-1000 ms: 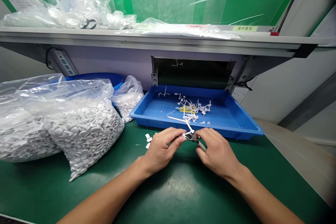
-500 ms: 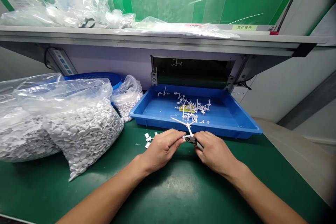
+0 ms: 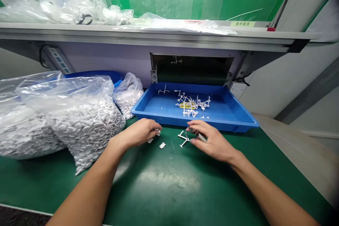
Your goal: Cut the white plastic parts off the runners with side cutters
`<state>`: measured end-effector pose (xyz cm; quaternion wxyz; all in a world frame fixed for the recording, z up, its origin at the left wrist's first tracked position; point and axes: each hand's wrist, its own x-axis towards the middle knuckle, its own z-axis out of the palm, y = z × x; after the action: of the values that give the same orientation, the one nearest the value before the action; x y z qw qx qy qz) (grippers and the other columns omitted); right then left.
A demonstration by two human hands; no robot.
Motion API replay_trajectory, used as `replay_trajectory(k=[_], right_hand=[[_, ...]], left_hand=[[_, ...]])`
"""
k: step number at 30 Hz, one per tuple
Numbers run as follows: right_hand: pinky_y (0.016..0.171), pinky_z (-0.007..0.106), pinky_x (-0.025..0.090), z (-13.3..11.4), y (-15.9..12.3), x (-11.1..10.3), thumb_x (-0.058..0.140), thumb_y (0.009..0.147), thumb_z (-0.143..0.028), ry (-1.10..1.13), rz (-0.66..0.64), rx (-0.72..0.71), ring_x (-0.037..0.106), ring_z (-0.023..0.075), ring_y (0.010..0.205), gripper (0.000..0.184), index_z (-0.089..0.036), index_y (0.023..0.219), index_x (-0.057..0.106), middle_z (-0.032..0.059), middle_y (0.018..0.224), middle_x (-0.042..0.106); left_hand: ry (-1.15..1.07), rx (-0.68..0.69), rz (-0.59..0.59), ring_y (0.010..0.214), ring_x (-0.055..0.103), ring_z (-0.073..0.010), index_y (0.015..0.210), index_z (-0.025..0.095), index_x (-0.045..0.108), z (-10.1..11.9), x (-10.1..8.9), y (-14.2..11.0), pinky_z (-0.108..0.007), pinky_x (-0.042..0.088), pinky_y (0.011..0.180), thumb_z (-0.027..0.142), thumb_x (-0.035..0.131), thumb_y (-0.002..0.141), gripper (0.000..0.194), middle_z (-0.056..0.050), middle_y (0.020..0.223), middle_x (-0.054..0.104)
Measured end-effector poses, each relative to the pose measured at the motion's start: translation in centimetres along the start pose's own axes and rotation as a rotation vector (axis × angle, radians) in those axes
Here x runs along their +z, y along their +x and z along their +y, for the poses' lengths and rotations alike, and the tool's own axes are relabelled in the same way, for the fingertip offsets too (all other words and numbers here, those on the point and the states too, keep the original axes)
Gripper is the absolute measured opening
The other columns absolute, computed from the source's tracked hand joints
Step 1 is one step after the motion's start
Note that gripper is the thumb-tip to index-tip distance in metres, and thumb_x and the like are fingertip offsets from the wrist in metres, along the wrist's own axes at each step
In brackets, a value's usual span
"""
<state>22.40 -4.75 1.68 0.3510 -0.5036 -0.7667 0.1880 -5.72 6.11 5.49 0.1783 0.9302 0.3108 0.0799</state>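
Observation:
My left hand (image 3: 141,132) hovers over a small group of white plastic pieces (image 3: 150,141) on the bench, its fingers curled together. What lies between its fingertips is hidden. In my right hand (image 3: 212,141) is a pair of small cutting pliers (image 3: 198,134), gripped with the jaws pointing left. Just left of those fingers, a branched white plastic sprue (image 3: 183,139) is at the bench surface; whether the fingers touch it I cannot tell. One loose white piece (image 3: 162,145) lies between the hands.
Behind the hands stands a blue tray (image 3: 227,123) with several white sprues (image 3: 196,103) and something yellow. Clear bags of white parts (image 3: 87,127) fill the left side of the green bench (image 3: 169,190). A shelf (image 3: 164,34) overhangs the tray's back, above a dark opening (image 3: 193,69).
My hands have moved apart: the left went left to the white pieces, the right kept the pliers. The sprue has come down to the bench. A loose white piece now lies between the hands.

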Motion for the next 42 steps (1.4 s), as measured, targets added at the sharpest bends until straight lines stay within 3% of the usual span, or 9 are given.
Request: replay_trajectory(k=[4, 9, 14, 20, 24, 27, 33, 37, 42], right_hand=[[0.091, 0.032, 0.044, -0.2, 0.1, 3.6, 0.055, 0.085, -0.02, -0.115, -0.186, -0.074, 0.057, 0.0197, 0.106, 0.029, -0.027, 0.112, 0.062, 0.0047, 0.129, 0.053], [0.078, 0.03, 0.043, 0.0, 0.1, 4.4, 0.06, 0.08, -0.024, -0.208, -0.133, -0.068, 0.056, 0.0183, 0.086, 0.017, -0.022, 0.098, 0.062, 0.0032, 0.098, 0.062], [0.071, 0.026, 0.041, 0.5, 0.8, 2.4, 0.062, 0.077, -0.023, 0.274, 0.033, 0.091, 0.054, 0.0143, 0.077, 0.012, -0.021, 0.089, 0.061, 0.0008, 0.09, 0.061], [0.05, 0.022, 0.036, 3.9, 0.6, -6.4, 0.055, 0.082, -0.033, 1.31, 0.529, 0.145, 0.045, 0.0098, 0.058, 0.015, -0.024, 0.094, 0.055, 0.0029, 0.095, 0.062], [0.044, 0.023, 0.038, 10.1, -3.3, -13.8, 0.048, 0.082, -0.035, 1.464, 1.181, 0.025, 0.047, 0.0093, 0.055, 0.018, -0.021, 0.09, 0.056, 0.0122, 0.106, 0.061], [0.042, 0.022, 0.04, 13.6, -5.2, -15.7, 0.046, 0.08, -0.024, 1.464, 1.4, 0.172, 0.047, 0.0089, 0.055, 0.013, -0.019, 0.089, 0.054, 0.0158, 0.109, 0.06], [0.05, 0.02, 0.04, 10.1, -1.4, -11.1, 0.063, 0.075, -0.024, 1.047, 1.08, 0.06, 0.047, 0.0087, 0.057, 0.028, -0.022, 0.103, 0.058, 0.0023, 0.085, 0.062], [0.062, 0.025, 0.045, 4.1, 0.7, -5.9, 0.062, 0.08, -0.027, 0.632, 0.697, 0.094, 0.053, 0.0125, 0.069, 0.028, -0.022, 0.108, 0.06, 0.0026, 0.093, 0.062], [0.079, 0.03, 0.047, -0.6, 0.7, -0.5, 0.06, 0.079, -0.018, 0.321, 0.329, 0.045, 0.056, 0.0172, 0.085, 0.025, -0.022, 0.103, 0.064, 0.0029, 0.099, 0.062]], left_hand=[[0.029, -0.037, 0.0, 0.085, 0.063, -0.0197, 0.098, 0.021, 0.074, -1.4, 0.6, 0.1, -0.025, 0.046, 0.078, 0.036, 0.049, 0.091, 0.03, -0.006, 0.098, 0.068], [-0.007, -0.1, 0.256, 0.084, 0.064, -0.0205, 0.096, 0.018, 0.072, -0.9, 0.8, 1.2, -0.026, 0.046, 0.077, 0.04, 0.044, 0.093, 0.036, -0.005, 0.094, 0.071], [0.13, -0.1, 0.258, 0.073, 0.064, -0.0183, 0.095, 0.021, 0.07, 1.4, -0.8, 3.8, -0.024, 0.044, 0.066, 0.04, 0.04, 0.095, 0.036, -0.001, 0.082, 0.072], [0.376, -0.294, 0.119, 0.096, 0.063, -0.0258, 0.099, 0.02, 0.069, 0.0, -2.9, 12.8, -0.034, 0.048, 0.081, 0.031, 0.053, 0.09, 0.021, -0.009, 0.099, 0.069], [0.37, -0.334, -0.016, 0.098, 0.061, -0.0223, 0.112, 0.014, 0.061, -1.3, -0.7, 18.5, -0.041, 0.052, 0.084, 0.032, 0.06, 0.091, 0.028, -0.01, 0.111, 0.062], [0.31, -0.338, -0.046, 0.101, 0.06, -0.0217, 0.118, 0.015, 0.057, -1.3, 1.2, 20.9, -0.041, 0.053, 0.085, 0.031, 0.057, 0.093, 0.03, -0.01, 0.118, 0.058], [0.04, -0.326, 0.111, 0.089, 0.064, -0.0202, 0.103, 0.011, 0.062, 0.1, 0.1, 19.9, -0.035, 0.054, 0.077, 0.033, 0.049, 0.096, 0.026, -0.011, 0.103, 0.064], [-0.213, -0.232, 0.184, 0.074, 0.065, -0.0151, 0.105, 0.013, 0.057, 3.5, -0.2, 14.6, -0.025, 0.054, 0.064, 0.039, 0.028, 0.1, 0.039, -0.01, 0.097, 0.066], [-0.699, -0.061, 0.017, 0.064, 0.058, -0.0134, 0.103, 0.013, 0.061, 7.6, 3.0, 6.9, -0.026, 0.053, 0.058, 0.045, 0.045, 0.094, 0.036, -0.005, 0.083, 0.063]])
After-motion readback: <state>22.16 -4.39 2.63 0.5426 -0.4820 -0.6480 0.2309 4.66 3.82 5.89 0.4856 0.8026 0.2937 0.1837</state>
